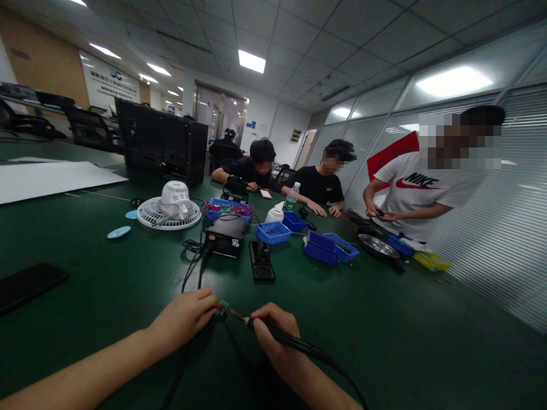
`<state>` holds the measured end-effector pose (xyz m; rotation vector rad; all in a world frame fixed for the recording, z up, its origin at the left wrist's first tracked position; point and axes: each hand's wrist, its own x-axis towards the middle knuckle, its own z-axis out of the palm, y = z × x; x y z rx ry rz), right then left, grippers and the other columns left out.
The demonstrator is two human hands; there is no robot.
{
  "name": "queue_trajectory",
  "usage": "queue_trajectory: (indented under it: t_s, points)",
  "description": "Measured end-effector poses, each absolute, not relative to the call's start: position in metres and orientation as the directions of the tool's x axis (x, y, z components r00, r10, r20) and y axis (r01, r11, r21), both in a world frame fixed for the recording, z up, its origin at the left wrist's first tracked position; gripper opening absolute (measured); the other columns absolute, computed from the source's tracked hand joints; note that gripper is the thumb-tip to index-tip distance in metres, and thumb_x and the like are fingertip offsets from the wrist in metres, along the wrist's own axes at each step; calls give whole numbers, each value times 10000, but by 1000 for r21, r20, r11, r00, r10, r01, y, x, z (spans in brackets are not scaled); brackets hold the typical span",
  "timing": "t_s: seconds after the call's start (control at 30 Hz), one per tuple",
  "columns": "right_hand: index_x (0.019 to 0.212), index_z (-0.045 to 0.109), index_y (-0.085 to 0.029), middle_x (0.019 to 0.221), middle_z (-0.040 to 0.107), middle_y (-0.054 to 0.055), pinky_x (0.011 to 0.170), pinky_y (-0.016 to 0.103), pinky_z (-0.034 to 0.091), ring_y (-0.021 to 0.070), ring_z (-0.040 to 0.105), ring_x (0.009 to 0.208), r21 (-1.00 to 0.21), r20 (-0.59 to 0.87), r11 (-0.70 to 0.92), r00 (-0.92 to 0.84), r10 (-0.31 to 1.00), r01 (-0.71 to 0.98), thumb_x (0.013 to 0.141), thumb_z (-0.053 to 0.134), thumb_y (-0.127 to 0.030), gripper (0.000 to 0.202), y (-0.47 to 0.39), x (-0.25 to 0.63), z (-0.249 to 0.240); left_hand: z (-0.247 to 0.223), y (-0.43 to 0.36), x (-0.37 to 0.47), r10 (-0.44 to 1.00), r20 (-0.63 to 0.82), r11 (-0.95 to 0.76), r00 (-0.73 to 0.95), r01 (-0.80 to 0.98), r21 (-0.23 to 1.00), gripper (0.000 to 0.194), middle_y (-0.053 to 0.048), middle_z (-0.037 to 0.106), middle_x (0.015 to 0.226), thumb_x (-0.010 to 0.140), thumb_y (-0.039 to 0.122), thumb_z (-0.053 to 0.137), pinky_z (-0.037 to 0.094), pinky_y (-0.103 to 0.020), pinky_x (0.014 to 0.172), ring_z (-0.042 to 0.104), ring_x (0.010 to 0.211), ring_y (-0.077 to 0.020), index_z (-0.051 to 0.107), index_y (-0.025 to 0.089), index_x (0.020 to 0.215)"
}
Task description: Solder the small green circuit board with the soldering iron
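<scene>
My right hand point(277, 336) is closed around a soldering iron point(284, 337), its cable trailing toward the bottom of the view. The iron's tip points left and meets, or nearly meets, a small green circuit board point(223, 306). At the board's left edge, the fingers of my left hand point(192, 316) are pinched together on it, with a bit of red wire showing there. Whether they grip the board or only its wire is too small to tell. Beyond my hands stand a black soldering station point(225, 234) and a black iron stand point(262, 262).
A white fan part point(168, 208) and a blue basket of wires point(228, 209) lie farther back. Blue trays point(320, 247) are to the right; a phone point(29, 285) lies left. Several people sit or stand across the table, one person point(419, 193) at the right handling something small.
</scene>
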<state>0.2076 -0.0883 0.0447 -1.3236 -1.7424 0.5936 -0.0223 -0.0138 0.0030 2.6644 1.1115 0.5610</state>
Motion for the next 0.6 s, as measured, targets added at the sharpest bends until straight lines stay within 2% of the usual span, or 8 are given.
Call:
queue_trajectory:
  t_s: [0.43,0.6]
  points:
    - [737,685,-182,694,652,4,642,225,440,141,606,665,-771,317,324,-112,942,547,812,565,-182,142,-90,208,48,0,-11,-22,706,274,-708,653,641,297,203,-4,569,824,943,257,409,418,-225,648,580,741,-145,592,217,864]
    - [745,684,-179,716,662,6,679,231,445,143,612,696,-772,304,311,-107,946,554,809,565,-163,137,-91,207,50,0,-12,-23,710,272,-703,650,633,324,220,-5,571,834,942,252,393,422,-226,647,587,731,-142,600,222,872]
